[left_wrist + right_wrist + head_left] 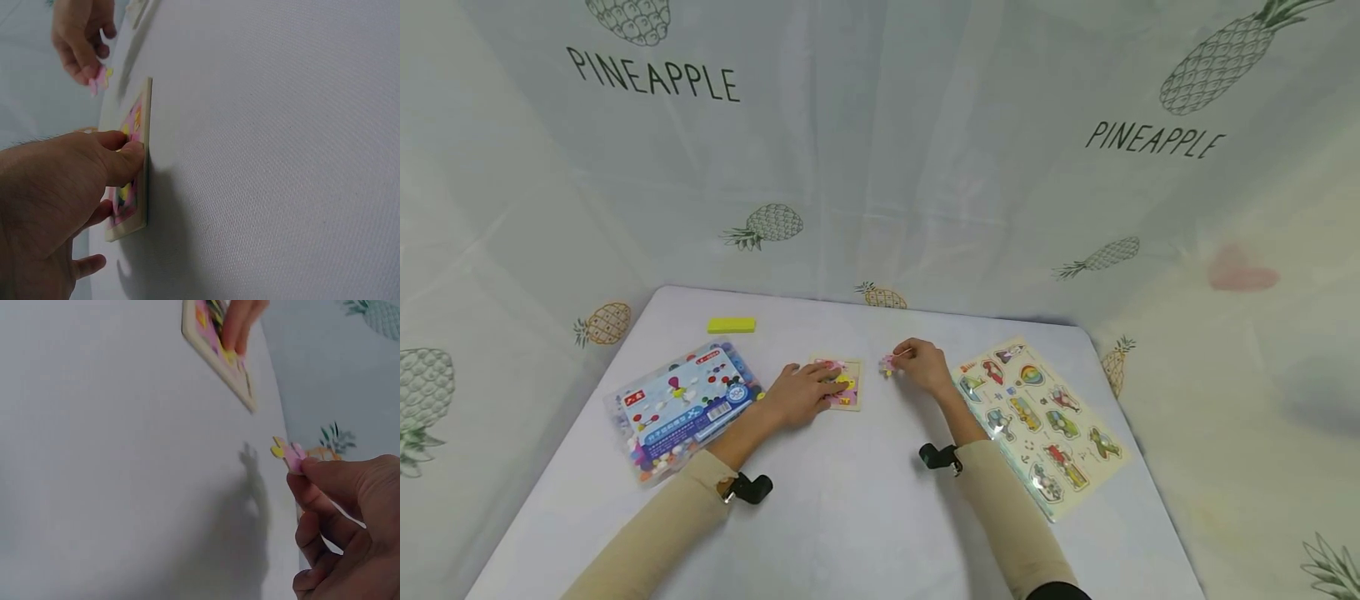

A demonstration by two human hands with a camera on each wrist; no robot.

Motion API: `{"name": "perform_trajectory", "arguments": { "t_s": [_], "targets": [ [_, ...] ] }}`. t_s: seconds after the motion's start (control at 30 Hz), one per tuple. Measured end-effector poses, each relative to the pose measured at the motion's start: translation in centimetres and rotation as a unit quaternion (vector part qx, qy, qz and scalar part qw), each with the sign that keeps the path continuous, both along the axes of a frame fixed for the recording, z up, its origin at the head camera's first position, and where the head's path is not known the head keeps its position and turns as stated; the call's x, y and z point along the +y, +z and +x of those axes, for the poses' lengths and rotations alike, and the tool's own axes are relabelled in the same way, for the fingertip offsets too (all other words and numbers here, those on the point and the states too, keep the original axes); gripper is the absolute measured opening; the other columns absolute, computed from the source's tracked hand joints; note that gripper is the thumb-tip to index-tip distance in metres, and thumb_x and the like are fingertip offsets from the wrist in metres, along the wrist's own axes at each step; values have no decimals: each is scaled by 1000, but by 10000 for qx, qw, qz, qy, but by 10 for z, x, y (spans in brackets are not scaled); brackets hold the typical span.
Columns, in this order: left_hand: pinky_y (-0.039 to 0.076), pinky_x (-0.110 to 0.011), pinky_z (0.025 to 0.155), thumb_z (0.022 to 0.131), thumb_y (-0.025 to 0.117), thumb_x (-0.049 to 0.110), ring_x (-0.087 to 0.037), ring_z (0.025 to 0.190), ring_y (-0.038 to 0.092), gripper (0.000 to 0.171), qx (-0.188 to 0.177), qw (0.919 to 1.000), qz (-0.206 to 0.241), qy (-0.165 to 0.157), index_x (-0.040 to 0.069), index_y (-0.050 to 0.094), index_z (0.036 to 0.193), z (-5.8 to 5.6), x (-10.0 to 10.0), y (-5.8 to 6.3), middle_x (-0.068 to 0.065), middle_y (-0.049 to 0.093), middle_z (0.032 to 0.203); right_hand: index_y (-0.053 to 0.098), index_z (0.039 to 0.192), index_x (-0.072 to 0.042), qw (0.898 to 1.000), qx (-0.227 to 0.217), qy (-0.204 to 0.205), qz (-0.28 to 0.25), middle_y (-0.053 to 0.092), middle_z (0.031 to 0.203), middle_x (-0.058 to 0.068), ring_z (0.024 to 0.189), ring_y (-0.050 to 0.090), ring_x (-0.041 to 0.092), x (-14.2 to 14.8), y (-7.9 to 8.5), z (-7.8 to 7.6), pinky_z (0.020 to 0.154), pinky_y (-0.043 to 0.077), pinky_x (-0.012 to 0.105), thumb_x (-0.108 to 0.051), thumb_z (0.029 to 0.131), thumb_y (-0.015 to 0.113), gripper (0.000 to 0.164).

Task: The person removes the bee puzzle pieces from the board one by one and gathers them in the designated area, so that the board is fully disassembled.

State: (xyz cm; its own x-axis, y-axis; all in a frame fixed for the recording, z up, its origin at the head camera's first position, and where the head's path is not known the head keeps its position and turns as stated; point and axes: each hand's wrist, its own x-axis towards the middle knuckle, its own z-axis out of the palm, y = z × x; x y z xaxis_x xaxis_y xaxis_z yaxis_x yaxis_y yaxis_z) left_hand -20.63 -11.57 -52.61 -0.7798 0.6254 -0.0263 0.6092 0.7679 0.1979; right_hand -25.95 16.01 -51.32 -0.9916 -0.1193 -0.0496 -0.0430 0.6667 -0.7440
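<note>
Right hand (922, 367) pinching small, flat pink-and-yellow jigsaw piece (289, 455) above white-covered table (865, 508), right of pale-framed pink puzzle board (219, 360) | left hand (800, 395) resting, fingers spread, on board | risk: edge-only fingertip hold (slim purchase) could let piece twist or drop; lopsided left-hand pressure could skid board.

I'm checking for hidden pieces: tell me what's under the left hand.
Under the left hand is part of a jigsaw puzzle, some pink and yellow showing beyond. Whatever the hand covers cannot be seen.

Left fingers (833, 388) on pink board (852, 399), right fingers (910, 347) pinching pink piece (887, 365), white table (850, 517)
</note>
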Motion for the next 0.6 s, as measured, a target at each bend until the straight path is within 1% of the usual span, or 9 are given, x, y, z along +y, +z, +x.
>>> {"name": "perform_trajectory", "arguments": {
  "t_s": [0.17, 0.3, 0.4, 0.6],
  "targets": [
    [30, -67, 110, 101, 61, 30, -34, 145, 37, 45, 21, 10000, -5, -9, 23, 56, 145, 0, -1, -1, -5, 46, 155, 74, 103, -9, 9993, -60, -92, 358, 75, 94, 7, 80, 67, 21, 31, 5, 1, 69, 50, 34, -19, 91, 72, 15],
    [29, -67, 110, 101, 61, 30, -35, 145, 37, 45, -21, 10000, 7, 11, 23, 56, 146, 0, -1, -2, -5, 46, 155, 75, 100, -9, 9977, -85, -155, 658, 75, 94, 7, 83, 66, 22, 48, 2, 1, 70, 49, 34, -19, 90, 73, 14],
    [30, -67, 110, 101, 61, 31, -35, 145, 37, 45, -7, 10000, -32, 17, 24, 56, 145, 0, -2, -3, -4, 46, 155, 75, 99, -10, 9963, -40, -163, 837, 75, 95, 7, 86, 66, 22, 57, -1, 0, 72, 49, 35, -19, 90, 73, 13],
    [29, -67, 110, 102, 59, 30, -33, 147, 35, 45, -10, 10000, -44, 3, 24, 56, 146, 0, -1, -4, -4, 44, 156, 75, 97, -12, 9942, -53, -212, 1050, 74, 93, 4, 83, 63, 21, 66, -5, -2, 71, 49, 35, -21, 92, 72, 11]
  ]
}}
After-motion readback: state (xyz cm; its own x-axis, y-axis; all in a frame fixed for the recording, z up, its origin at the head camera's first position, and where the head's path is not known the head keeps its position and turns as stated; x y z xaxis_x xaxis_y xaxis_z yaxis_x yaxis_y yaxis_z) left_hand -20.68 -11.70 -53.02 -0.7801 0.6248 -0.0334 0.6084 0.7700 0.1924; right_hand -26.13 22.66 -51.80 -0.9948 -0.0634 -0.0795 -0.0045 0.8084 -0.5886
